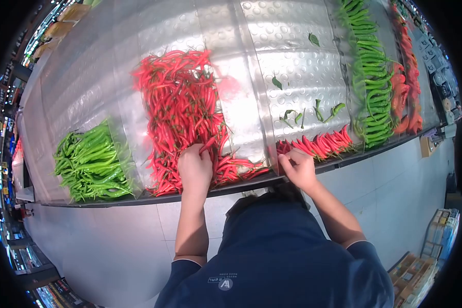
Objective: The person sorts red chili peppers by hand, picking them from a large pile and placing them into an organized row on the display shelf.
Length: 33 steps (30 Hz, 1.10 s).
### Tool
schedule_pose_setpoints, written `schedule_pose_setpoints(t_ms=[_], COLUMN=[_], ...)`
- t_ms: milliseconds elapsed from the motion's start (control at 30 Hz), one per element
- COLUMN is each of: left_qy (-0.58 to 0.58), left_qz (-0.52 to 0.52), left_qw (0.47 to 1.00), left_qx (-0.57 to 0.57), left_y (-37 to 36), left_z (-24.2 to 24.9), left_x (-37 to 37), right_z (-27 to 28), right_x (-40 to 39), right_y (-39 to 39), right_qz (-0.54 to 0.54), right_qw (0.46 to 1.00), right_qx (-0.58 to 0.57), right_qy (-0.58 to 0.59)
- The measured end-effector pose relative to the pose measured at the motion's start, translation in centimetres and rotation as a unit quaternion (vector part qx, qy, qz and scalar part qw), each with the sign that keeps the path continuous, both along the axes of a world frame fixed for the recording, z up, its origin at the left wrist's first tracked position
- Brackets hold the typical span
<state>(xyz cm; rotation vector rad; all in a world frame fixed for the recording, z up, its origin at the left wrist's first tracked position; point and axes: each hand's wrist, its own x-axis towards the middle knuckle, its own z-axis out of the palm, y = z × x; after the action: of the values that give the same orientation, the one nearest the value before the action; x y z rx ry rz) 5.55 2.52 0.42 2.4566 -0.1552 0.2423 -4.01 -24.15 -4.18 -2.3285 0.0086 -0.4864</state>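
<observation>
A large heap of small red chili peppers lies on the metal display counter. My left hand reaches into the heap's front part, its fingers closed around a red chili pepper. To the right, beyond a clear divider, a row of red chili peppers lies side by side along the front edge. At this row's left end is my right hand, fingers curled in a pinch; what they hold, if anything, is hidden. Some loose red chilies spread between my hands.
Long green peppers are piled at the left. A column of green peppers stands at the right, beside larger red peppers. Stray leaves and green bits lie on the dimpled metal. Cartons stand lower right.
</observation>
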Motion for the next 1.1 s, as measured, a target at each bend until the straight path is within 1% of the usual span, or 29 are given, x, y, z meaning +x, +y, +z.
schedule_pose_setpoints(t_ms=[67,100,133,167,200,233,267,333,367,400,433,467,533,567,600,633,667,733,767,833,900,967,1000,1067,1100], left_qy=[0.029,0.049,0.050,0.077,0.104,0.096,0.099,0.052,0.053,0.055,0.069,0.082,0.095,0.139,0.183,0.161,0.163,0.216,0.191,0.173,0.154,0.207,0.206,0.259,0.255], left_qz=[0.008,0.013,0.017,0.015,0.011,-0.003,-0.002,-0.103,-0.142,-0.151,-0.183,-0.216,-0.241,-0.219,-0.195,-0.184,-0.189,-0.152,-0.171,-0.196,-0.219,-0.207,-0.205,-0.199,-0.202], left_qw=[0.999,0.998,0.998,0.994,0.986,0.983,0.983,0.980,0.978,0.976,0.968,0.958,0.946,0.944,0.940,0.943,0.941,0.926,0.927,0.928,0.928,0.905,0.906,0.886,0.879], left_qx=[-0.023,-0.032,-0.033,-0.079,-0.126,-0.155,-0.156,-0.164,-0.140,-0.146,-0.159,-0.171,-0.194,-0.204,-0.211,-0.225,-0.226,-0.270,-0.273,-0.265,-0.257,-0.310,-0.308,-0.330,-0.349], left_y=[1.2,1.6,2.1,2.6,2.8,2.7,2.2,1.0,0.5,-0.2,-1.0,-1.7,-2.4,-2.6,-2.6,-2.4,-2.2,-1.8,-1.7,-1.6,-2.0,-2.6,-2.9,-3.4,-3.7], left_z=[1.6,2.5,3.0,3.5,3.9,4.2,4.7,5.2,4.9,4.9,5.1,5.1,4.0,3.8,3.4,2.7,2.4,2.1,1.7,1.2,1.1,1.3,1.3,1.4,1.1], left_x=[-0.9,-1.4,-2.0,-2.7,-3.3,-4.0,-4.8,-5.9,-6.5,-7.0,-7.5,-8.0,-8.3,-8.2,-8.3,-8.3,-8.3,-8.0,-7.8,-7.3,-7.1,-7.2,-7.2,-7.2,-7.2], right_z=[0.6,1.1,1.6,2.2,3.1,4.2,5.4,6.9,7.8,8.3,8.2,8.0,7.5,6.9,6.5,6.4,6.5,5.4,4.6,2.8,2.0,1.7,1.6,1.5,1.6], right_x=[-0.3,-0.3,-0.2,-0.4,-1.0,-0.9,-0.7,-0.8,-0.7,-0.5,-0.6,-0.9,-1.3,-1.4,-1.3,-1.3,-1.4,-1.7,-1.7,-1.6,-1.8,-1.8,-1.7,-1.5,-1.4], right_y=[-0.1,0.1,0.5,0.9,1.2,1.7,2.5,4.0,4.4,4.6,4.8,4.6,3.9,3.1,2.5,1.9,0.9,-1.1,-1.6,-2.4,-2.1,-1.4,-1.0,-0.4,-0.1], right_qz=[-0.015,-0.012,-0.016,-0.021,-0.001,0.037,0.074,0.141,0.175,0.208,0.210,0.222,0.215,0.209,0.162,0.115,0.047,-0.070,-0.073,-0.103,-0.081,-0.066,-0.053,-0.039,-0.028], right_qw=[0.997,0.997,0.996,0.992,0.995,0.992,0.984,0.970,0.956,0.939,0.927,0.921,0.920,0.921,0.936,0.947,0.962,0.978,0.978,0.982,0.984,0.984,0.987,0.990,0.995], right_qx=[0.082,0.081,0.073,0.065,0.064,0.023,-0.018,-0.081,-0.125,-0.170,-0.223,-0.235,-0.230,-0.236,-0.208,-0.179,-0.152,-0.128,-0.128,-0.143,-0.156,-0.167,-0.148,-0.129,-0.087], right_qy=[0.003,0.003,-0.052,-0.107,-0.071,-0.117,-0.160,-0.180,-0.198,-0.214,-0.218,-0.218,-0.234,-0.229,-0.234,-0.240,-0.223,-0.149,-0.148,-0.062,-0.039,-0.018,-0.024,-0.029,-0.046])
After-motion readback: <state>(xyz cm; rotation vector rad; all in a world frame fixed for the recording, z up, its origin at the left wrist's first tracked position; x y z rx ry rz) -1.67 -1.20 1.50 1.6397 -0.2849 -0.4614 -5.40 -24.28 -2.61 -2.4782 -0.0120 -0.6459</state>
